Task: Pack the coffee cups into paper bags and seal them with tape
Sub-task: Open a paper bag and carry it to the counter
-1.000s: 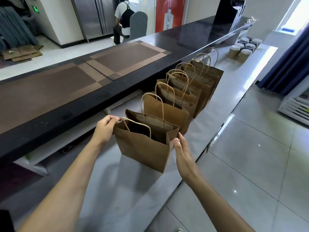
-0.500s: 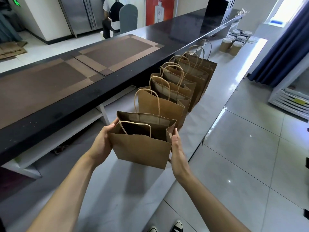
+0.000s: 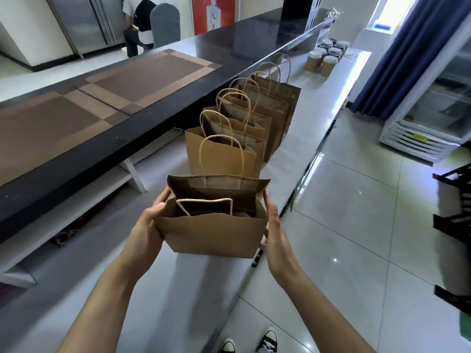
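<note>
Cradling the nearest paper bag [image 3: 211, 233] from both sides, the left hand [image 3: 146, 231] now wraps its side wall with the thumb hooked over the rim, where a second ago it only pinched the far corner, and the right hand [image 3: 274, 230] has closed in from hovering just beside the bag to pressing flat, fingers straight, against the opposite side. The bag looks squared up between the palms, mouth wide open, near handle folded inward; it reads as shaped and ready to receive a cup, though whether anything lies inside cannot be told. Directly beyond the hands, a row of open bags [image 3: 244, 128] stands in line along the steel counter [image 3: 178, 289]. Well past that row, far from both hands, the lidded coffee cups [image 3: 325, 57] wait in a cluster, so packing appears not yet begun.
</note>
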`<state>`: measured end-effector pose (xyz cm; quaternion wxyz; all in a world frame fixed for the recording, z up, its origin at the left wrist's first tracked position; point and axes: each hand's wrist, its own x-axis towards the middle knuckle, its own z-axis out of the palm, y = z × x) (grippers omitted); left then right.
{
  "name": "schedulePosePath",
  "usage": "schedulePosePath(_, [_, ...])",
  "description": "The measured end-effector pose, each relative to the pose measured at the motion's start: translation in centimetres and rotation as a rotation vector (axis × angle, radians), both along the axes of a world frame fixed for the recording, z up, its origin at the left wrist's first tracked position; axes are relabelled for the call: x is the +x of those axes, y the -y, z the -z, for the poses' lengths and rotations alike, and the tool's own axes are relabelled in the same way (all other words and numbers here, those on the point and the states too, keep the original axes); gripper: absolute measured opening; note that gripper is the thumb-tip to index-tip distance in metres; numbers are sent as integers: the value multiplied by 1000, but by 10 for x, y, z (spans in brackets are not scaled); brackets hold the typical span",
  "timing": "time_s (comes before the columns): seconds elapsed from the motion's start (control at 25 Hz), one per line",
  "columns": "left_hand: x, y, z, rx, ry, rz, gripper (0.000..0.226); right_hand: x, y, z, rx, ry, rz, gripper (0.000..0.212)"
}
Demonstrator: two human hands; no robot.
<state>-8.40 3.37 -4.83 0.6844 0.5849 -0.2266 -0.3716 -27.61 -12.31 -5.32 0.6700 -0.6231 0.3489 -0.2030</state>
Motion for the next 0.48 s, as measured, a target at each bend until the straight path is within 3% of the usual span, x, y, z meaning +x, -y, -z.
schedulePosePath(0.16, [-36,19,-16,-31,22,72,53,-40,11,-12,-17,-16,112,48])
schedulePosePath(0.36, [-81,67,-31,-10,73,250,101,-103,41,-19,-82,-2,240,54])
schedulePosePath(0.48, [-115,98,-34,-19,86,329,94,-143,63,-20,-96,0,291,62])
